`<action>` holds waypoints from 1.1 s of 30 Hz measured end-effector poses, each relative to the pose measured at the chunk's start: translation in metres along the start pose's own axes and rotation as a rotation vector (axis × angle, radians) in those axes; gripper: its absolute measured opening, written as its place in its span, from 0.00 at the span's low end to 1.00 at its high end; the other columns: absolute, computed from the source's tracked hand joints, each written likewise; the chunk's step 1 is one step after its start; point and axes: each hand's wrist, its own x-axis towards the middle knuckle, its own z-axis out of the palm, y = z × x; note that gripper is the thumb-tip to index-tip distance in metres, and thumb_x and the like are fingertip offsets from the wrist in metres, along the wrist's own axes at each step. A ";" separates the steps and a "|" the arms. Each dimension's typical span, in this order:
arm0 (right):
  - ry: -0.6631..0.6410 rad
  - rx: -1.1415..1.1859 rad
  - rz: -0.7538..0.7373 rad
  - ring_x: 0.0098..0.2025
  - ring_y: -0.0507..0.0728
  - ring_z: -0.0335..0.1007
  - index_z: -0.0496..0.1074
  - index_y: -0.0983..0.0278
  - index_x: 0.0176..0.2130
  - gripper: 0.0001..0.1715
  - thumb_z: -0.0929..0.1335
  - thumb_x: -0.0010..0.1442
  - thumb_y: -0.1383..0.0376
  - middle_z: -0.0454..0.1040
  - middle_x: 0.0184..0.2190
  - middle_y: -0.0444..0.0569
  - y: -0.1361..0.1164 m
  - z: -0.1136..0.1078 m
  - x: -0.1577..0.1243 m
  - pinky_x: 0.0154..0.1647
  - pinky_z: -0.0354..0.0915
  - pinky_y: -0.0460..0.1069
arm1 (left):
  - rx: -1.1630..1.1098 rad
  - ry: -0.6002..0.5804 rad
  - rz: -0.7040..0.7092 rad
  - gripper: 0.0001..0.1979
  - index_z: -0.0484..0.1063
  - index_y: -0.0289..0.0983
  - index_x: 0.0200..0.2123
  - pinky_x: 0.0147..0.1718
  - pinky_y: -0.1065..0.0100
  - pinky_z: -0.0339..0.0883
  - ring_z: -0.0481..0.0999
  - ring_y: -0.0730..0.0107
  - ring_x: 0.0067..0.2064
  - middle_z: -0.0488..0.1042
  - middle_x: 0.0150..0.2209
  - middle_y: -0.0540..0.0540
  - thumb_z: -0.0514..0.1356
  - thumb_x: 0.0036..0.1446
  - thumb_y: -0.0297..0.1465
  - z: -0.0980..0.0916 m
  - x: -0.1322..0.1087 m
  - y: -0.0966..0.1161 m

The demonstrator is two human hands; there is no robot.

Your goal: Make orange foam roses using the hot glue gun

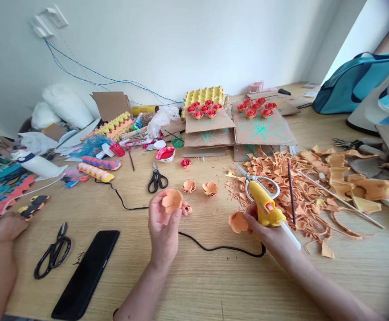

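Right fingers [252,220] hold a yellow glue gun [263,201], its label [264,206] unreadably small.

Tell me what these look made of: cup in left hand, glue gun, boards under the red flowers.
Cup in left hand: probably moulded paper pulp; matte orange, thin curved petals.
Glue gun: likely hard plastic; yellow, smooth, slight sheen. Its whitish stick could be hot-melt glue.
Boards: probably cardboard; dull brown flat sheets, green marks on the face.

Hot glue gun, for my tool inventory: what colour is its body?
The hot glue gun has a yellow body, seen best in the head view.
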 end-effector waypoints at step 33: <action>-0.173 -0.038 -0.047 0.27 0.56 0.67 0.70 0.60 0.32 0.14 0.71 0.57 0.53 0.70 0.25 0.43 -0.003 0.010 -0.011 0.30 0.66 0.50 | 0.436 -0.607 -0.079 0.22 0.68 0.41 0.50 0.43 0.66 0.74 0.78 0.63 0.45 0.77 0.47 0.44 0.69 0.53 0.25 0.030 -0.036 -0.013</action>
